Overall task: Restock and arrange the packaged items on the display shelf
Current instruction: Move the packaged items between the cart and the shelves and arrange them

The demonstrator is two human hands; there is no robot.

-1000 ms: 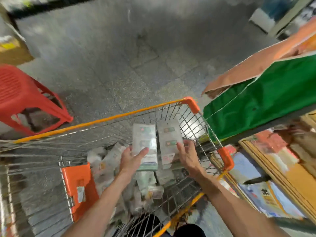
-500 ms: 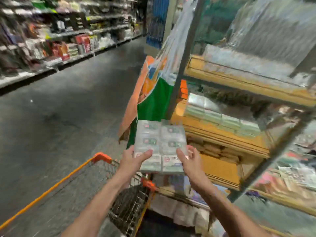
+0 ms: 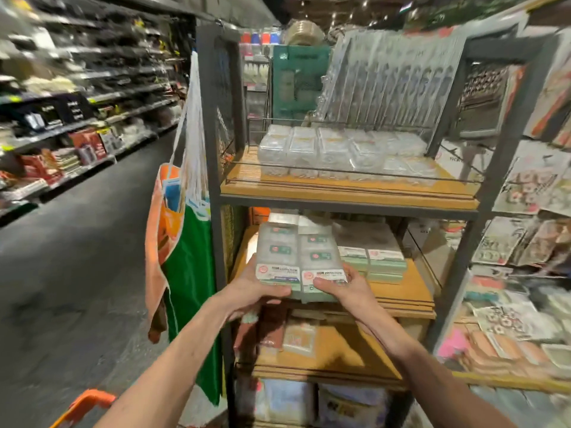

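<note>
Packaged items (image 3: 301, 257): two flat clear packs with green labels, side by side, carried over the front left of the middle tier (image 3: 401, 293); whether they touch its board cannot be told.
Left hand (image 3: 250, 290): curled round the near end of the left pack, thumb on top.
Right hand (image 3: 350, 288): grips the near end of the right pack likewise.
Display shelf (image 3: 346, 200): dark frame with wooden tiers.
Stacked packs (image 3: 372, 256): same kind, at 3 o'clock of the carried pair, just beside it.
Top tier, 12 o'clock: rows of clear packs (image 3: 324, 149).
Lower tier (image 3: 349, 353), 6 o'clock: a few packets, much bare board.
Progress, judged: partway. One stack is placed; this pair is not yet set down, and squaring it to the stack remains.
</note>
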